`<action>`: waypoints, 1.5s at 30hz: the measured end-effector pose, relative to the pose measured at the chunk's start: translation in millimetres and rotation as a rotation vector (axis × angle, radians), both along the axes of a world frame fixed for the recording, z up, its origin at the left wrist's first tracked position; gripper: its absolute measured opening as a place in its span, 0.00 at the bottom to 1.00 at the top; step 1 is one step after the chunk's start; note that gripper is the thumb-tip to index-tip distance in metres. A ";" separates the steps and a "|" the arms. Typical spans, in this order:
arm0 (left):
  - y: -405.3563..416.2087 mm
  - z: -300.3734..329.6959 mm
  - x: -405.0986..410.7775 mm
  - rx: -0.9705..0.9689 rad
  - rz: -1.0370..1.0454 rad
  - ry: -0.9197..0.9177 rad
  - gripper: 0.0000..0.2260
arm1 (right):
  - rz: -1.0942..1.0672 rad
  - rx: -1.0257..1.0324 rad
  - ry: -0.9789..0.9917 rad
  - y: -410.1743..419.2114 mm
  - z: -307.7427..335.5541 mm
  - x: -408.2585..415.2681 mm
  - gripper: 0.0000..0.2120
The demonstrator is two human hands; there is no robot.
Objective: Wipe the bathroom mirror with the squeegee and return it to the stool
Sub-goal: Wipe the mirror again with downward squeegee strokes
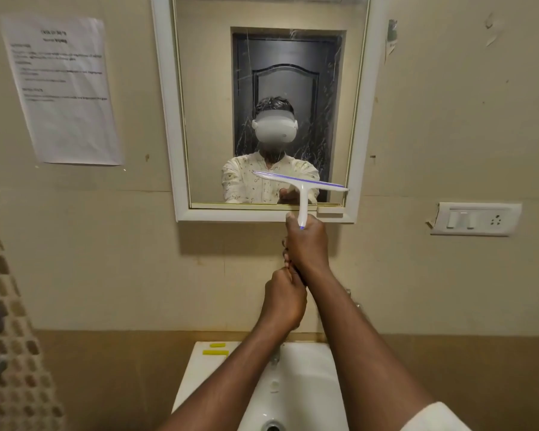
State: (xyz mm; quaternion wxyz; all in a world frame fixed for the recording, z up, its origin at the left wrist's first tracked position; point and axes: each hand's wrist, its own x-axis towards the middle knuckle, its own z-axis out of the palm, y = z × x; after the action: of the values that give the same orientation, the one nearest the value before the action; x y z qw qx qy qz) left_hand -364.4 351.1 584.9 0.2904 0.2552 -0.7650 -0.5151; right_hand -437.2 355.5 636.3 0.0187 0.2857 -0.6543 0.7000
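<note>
White squeegee (302, 189) with a purple-edged blade above the right hand (307, 244); white-framed mirror (168, 119); beige wall (448, 119).

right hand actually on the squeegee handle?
Touching. Head view shows the right hand with fingers wrapped around the squeegee handle, which comes out the top of the fist.

Below my arms sits a white washbasin (318, 362), mounted against the tan lower band of the wall. On its flat back left corner lie two small yellow pieces (216, 349), one just behind the other, both flat on the ledge. In the bowl I can see the overflow hole and, at the bottom edge, the drain (273, 426).
</note>
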 end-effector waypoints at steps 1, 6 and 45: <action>2.5 -2.7 0.9 0.018 -0.003 0.001 0.18 | 0.003 0.010 -0.001 1.5 -2.6 0.2 0.12; 14.5 -13.6 3.9 0.142 -0.021 0.000 0.20 | 0.005 0.068 -0.015 8.5 -15.6 -0.1 0.13; -61.5 26.4 107.6 0.040 0.191 0.302 0.19 | 0.628 0.117 0.040 -38.1 44.6 107.2 0.11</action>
State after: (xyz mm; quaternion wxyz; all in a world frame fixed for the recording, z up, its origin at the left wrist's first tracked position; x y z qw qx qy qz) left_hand -256.8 289.7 611.4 0.4445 0.2523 -0.6746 -0.5326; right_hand -330.0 317.3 680.9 -0.2019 0.4881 -0.5726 0.6270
